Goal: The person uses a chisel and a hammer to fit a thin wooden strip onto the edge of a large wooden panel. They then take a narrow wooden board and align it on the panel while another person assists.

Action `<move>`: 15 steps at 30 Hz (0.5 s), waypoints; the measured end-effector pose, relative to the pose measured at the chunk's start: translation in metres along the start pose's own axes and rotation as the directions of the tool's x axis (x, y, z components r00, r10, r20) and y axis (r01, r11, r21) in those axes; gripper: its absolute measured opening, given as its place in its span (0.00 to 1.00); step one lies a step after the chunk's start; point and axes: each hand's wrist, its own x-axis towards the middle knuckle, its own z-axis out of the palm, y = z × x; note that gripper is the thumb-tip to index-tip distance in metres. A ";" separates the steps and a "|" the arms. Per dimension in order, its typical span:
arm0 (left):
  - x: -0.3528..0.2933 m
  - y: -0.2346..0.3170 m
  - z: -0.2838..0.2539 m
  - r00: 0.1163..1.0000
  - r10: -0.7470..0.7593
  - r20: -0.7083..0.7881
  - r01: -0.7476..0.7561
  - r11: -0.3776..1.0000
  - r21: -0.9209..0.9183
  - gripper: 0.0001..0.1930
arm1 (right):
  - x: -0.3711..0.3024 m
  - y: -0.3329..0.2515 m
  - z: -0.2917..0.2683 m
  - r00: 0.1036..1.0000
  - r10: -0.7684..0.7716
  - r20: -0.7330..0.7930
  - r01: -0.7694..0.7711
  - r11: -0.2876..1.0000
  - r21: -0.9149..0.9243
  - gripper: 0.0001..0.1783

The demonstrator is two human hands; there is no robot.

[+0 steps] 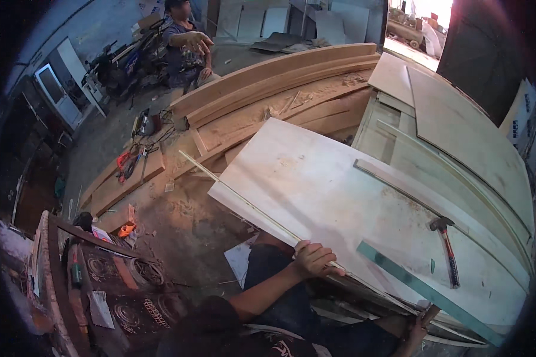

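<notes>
A large pale plywood sheet (315, 178) lies before me, and a long thin wooden strip (244, 202) runs along its near left edge, one end jutting past the corner. My left hand (315, 260) is closed around the strip at the sheet's edge. At the near right edge, my right hand (418, 326) has its fingers curled by a small brown piece; what it grips is partly hidden. A flat teal strip (420, 287) lies across the sheet between my hands and extends past the right one. Farther right, a hammer (446, 250) with a red and black handle rests on the sheet.
A narrow board (399, 187) lies along the sheet's far side. Beyond are curved timber beams (274, 77) and more panels (458, 119). A person (187, 44) sits at the back with one arm raised. Red tools (123, 163) lie left; a dusty speaker cabinet (131, 297) stands near left.
</notes>
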 end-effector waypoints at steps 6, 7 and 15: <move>-0.018 -0.010 -0.007 1.000 -0.014 -0.015 0.014 1.000 0.015 0.23 | -0.025 -0.006 -0.003 0.915 -0.116 0.386 -0.101 0.861 0.499 0.24; -0.018 -0.008 0.003 0.999 -0.009 -0.044 0.009 1.000 0.006 0.24 | -0.036 -0.006 -0.015 0.940 -0.070 0.334 -0.087 0.898 0.431 0.23; -0.074 -0.080 0.008 0.649 -0.116 0.752 0.125 0.991 0.045 0.35 | -0.065 -0.059 0.030 0.985 -0.054 0.163 -0.004 0.943 0.333 0.25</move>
